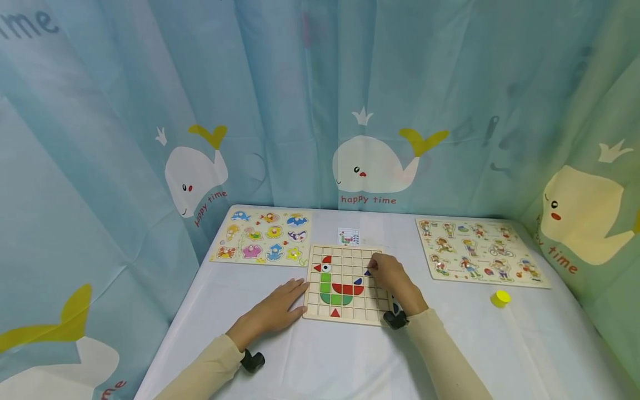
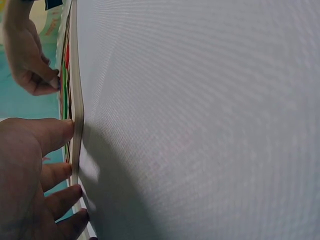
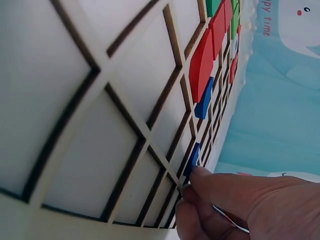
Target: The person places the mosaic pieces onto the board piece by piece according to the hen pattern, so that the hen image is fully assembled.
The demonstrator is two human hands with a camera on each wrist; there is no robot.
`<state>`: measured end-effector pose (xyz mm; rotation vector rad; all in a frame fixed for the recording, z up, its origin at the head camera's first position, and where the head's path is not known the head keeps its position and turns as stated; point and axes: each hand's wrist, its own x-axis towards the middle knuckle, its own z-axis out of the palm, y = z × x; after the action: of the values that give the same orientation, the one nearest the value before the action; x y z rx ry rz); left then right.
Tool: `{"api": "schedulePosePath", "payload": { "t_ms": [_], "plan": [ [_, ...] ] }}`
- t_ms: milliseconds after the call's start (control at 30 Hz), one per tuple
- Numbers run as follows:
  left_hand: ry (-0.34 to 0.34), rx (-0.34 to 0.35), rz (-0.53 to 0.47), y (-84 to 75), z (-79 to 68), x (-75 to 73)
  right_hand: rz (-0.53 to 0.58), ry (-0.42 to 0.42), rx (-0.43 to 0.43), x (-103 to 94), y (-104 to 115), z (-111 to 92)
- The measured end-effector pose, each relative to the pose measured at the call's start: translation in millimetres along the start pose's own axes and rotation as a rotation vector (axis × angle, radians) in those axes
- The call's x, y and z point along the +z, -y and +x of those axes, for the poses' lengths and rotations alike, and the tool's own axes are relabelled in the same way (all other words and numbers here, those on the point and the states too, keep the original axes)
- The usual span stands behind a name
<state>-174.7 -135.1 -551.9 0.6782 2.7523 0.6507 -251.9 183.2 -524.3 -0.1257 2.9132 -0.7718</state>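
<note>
The wooden grid board point(image 1: 370, 322) lies on the white table, with red, green and blue pieces forming a bird. My left hand point(image 1: 281, 304) rests at its left edge, fingers spread and fingertips touching the rim. Over the board's right side, my right hand point(image 1: 392, 276) has curled fingers and pinches a blue triangular piece point(image 3: 192, 159) at a grid cell. In the right wrist view a thin edge of something shows beneath the right thumb; its kind is unclear. A blue quarter-round piece point(image 1: 358, 281) sits above the red row point(image 1: 348, 289). Below the bird is a red triangle point(image 1: 335, 313).
A small picture card point(image 1: 348, 236) lies behind the board. A sea-animal puzzle point(image 1: 261, 236) is at the back left, and a puzzle with figures point(image 1: 480, 253) at the back right. A yellow cylinder point(image 1: 500, 299) stands on the right. Whale-print curtains point(image 1: 290, 111) surround the table.
</note>
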Motion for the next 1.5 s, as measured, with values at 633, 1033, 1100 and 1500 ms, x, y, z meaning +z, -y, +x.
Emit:
{"api": "schedulePosePath", "payload": {
  "t_ms": [633,1033,1100,1500],
  "plan": [
    [0.009,-0.017,0.013,-0.2,-1.4,-2.1,-0.019,0.154,0.051,-48.8,-62.5,-17.9],
    [0.000,-0.016,0.001,-0.4,-1.2,-0.9,0.012,0.131,0.001,-43.9,-72.6,-24.3],
    [0.000,-0.013,0.007,-0.4,-1.3,-0.9,0.015,0.121,0.005,-40.8,-71.6,-23.8],
    [0.009,-0.025,0.012,-0.8,-0.3,0.4,0.001,0.048,0.080,-28.4,-68.4,-16.6]
  ]
}}
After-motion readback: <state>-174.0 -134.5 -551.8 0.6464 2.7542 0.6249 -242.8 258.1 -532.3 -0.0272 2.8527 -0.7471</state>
